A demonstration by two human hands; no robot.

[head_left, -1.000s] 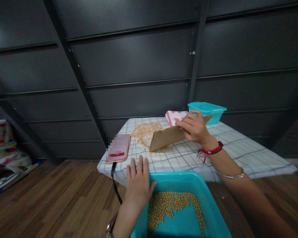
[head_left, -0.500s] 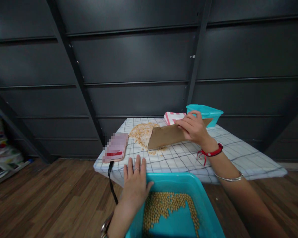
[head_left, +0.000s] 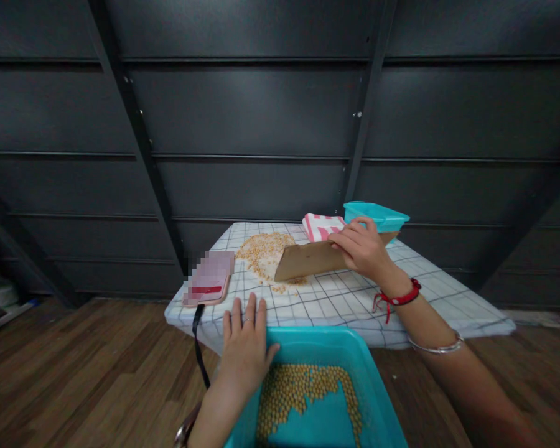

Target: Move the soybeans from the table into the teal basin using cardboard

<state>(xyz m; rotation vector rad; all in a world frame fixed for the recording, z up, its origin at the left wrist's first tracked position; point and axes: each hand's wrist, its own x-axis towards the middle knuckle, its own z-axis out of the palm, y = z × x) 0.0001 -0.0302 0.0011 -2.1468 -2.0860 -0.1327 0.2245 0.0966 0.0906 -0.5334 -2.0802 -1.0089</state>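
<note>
A: OK, what are we doing with our right hand (head_left: 361, 249)?

B: We're gripping a brown cardboard piece (head_left: 310, 260) by its top edge, fingers closed over it. We can't really make out the thumb. The board is leaning over the checked tablecloth (head_left: 345, 311), its left end sitting right by the loose yellow beans (head_left: 252, 249). A few of those are lying in front of it too.

A: And our left hand (head_left: 245, 351)?

B: We're holding nothing in that one. Its fingers are stretching out straight, only slightly apart, toward the table edge, with the thumb sticking out by the left corner of the near teal bin (head_left: 317, 333). We can't tell if we're pressing on the rim or the cloth, tbh.

A: Anything in that bin?

B: Yep, darker beans (head_left: 303, 386) are covering part of the bottom.

A: What else are we seeing?

B: A pink phone (head_left: 210, 274), part of it pixelated, is lying left of the yellow beans, a black cord (head_left: 198, 348) hanging below it. A striped cloth (head_left: 317, 227) and a smaller teal bin (head_left: 385, 216) are sitting at the back.
</note>
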